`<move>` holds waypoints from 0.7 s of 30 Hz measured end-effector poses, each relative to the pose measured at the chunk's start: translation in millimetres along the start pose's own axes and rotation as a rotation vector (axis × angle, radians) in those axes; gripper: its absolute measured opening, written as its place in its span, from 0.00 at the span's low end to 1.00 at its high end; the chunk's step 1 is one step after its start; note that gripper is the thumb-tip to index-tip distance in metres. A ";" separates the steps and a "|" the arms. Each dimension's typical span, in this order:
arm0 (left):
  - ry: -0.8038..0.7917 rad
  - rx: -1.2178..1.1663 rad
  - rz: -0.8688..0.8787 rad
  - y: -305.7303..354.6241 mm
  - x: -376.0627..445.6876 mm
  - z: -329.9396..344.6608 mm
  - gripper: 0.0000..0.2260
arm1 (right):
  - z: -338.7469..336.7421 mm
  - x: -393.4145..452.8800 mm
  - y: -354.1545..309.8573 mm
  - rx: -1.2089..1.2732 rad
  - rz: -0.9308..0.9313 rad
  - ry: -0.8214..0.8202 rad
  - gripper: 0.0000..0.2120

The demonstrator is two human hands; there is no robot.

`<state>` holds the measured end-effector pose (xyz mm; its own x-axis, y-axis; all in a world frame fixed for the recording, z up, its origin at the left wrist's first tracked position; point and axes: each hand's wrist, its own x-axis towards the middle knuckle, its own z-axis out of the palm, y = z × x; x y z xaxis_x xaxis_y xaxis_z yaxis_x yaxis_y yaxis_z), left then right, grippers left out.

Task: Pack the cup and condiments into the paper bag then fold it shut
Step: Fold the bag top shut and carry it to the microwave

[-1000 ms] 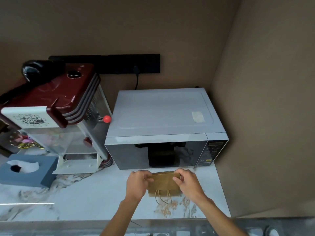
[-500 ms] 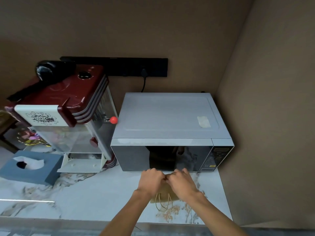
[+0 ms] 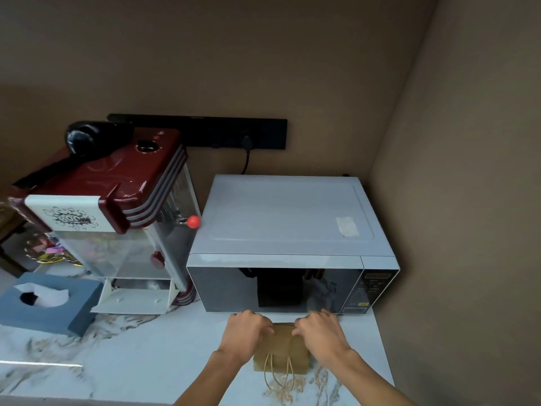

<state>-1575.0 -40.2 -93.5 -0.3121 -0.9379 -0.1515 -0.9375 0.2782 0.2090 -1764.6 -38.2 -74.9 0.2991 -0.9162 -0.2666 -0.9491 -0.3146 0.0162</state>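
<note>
A brown paper bag (image 3: pixel 282 351) stands on the marble counter just in front of the microwave, its twine handles (image 3: pixel 278 376) hanging down its near side. My left hand (image 3: pixel 244 332) grips the bag's top edge on the left. My right hand (image 3: pixel 320 332) grips the top edge on the right. Both hands are closed on the folded-over top. No cup or condiments are in view; the bag's inside is hidden.
A silver microwave (image 3: pixel 289 230) stands right behind the bag. A red popcorn machine (image 3: pixel 117 206) is to its left, and a blue tissue box (image 3: pixel 46 303) sits at the far left. A brown wall (image 3: pixel 468 230) closes off the right side. The marble counter (image 3: pixel 131 361) extends left.
My hands met at the middle of the bag's top half a second ago and have now spread apart along the top edge. The camera view has shifted slightly.
</note>
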 end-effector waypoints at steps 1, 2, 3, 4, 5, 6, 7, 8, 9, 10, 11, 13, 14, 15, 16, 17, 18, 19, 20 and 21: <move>0.002 -0.006 0.004 -0.5 -1.0 0.2 0.11 | 1.5 -0.1 1.5 0.019 -0.003 0.006 0.12; -0.001 -0.020 0.003 -1.3 -1.7 0.8 0.10 | 3.0 -0.4 2.6 0.037 -0.009 0.015 0.12; -0.002 -0.042 -0.001 -2.5 -2.3 2.1 0.09 | 3.3 -1.4 2.7 0.052 -0.020 0.026 0.13; -0.002 -0.060 -0.006 -3.3 -2.7 3.4 0.09 | 3.2 -2.2 2.1 0.064 -0.032 0.030 0.14; -0.002 -0.067 -0.010 -3.8 -2.9 5.1 0.09 | 3.3 -3.0 1.6 0.069 -0.045 0.040 0.15; -0.003 -0.065 -0.015 -3.7 -2.9 6.1 0.09 | 3.5 -3.4 1.2 0.071 -0.053 0.046 0.16; 0.001 -0.063 -0.016 -3.8 -2.4 7.5 0.09 | 3.7 -3.7 1.0 0.067 -0.058 0.050 0.18; 0.005 -0.062 -0.014 -3.5 -1.8 7.8 0.09 | 3.2 -4.3 1.2 0.061 -0.059 0.049 0.19; 0.011 -0.063 -0.009 -3.2 -1.3 8.1 0.09 | 3.9 -4.8 1.7 0.048 -0.061 0.055 0.20; 0.005 -0.065 -0.006 -2.7 -1.4 6.8 0.09 | 3.9 -5.8 1.9 0.037 -0.064 0.062 0.21; 0.003 -0.070 -0.003 -2.2 -1.4 6.0 0.08 | 4.4 -6.9 2.3 0.026 -0.069 0.074 0.21; -0.012 -0.081 -0.009 -0.7 -1.7 4.2 0.08 | 5.3 -9.0 3.4 0.016 -0.077 0.091 0.21; -0.020 -0.091 -0.011 0.0 -2.2 3.8 0.07 | 5.2 -9.6 3.6 0.020 -0.076 0.093 0.21; -0.023 -0.103 -0.010 0.2 -2.2 4.8 0.07 | 5.6 -9.7 3.8 0.021 -0.079 0.099 0.21; -0.025 -0.116 -0.012 -0.3 -2.1 5.9 0.08 | 5.3 -9.7 3.7 0.027 -0.071 0.097 0.21; -0.022 -0.127 -0.006 -1.2 -2.7 7.1 0.09 | 5.7 -9.6 3.8 0.032 -0.075 0.100 0.21; -0.022 -0.137 -0.007 -1.3 -3.8 6.6 0.09 | 5.1 -10.5 3.2 0.039 -0.071 0.093 0.22; -0.008 -0.146 -0.003 -1.6 -5.1 5.9 0.09 | 5.3 -11.4 3.2 0.047 -0.072 0.089 0.22; 0.009 -0.144 0.003 -2.4 -6.1 5.7 0.09 | 5.7 -12.3 3.9 0.055 -0.066 0.085 0.21; 0.031 -0.136 0.007 -3.2 -7.3 5.3 0.10 | 6.7 -13.3 5.1 0.078 -0.057 0.084 0.20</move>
<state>-1570.5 -33.2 -98.2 -0.3115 -0.9427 -0.1197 -0.9052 0.2561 0.3392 -1774.1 -26.0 -77.8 0.3572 -0.9159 -0.1831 -0.9340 -0.3498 -0.0722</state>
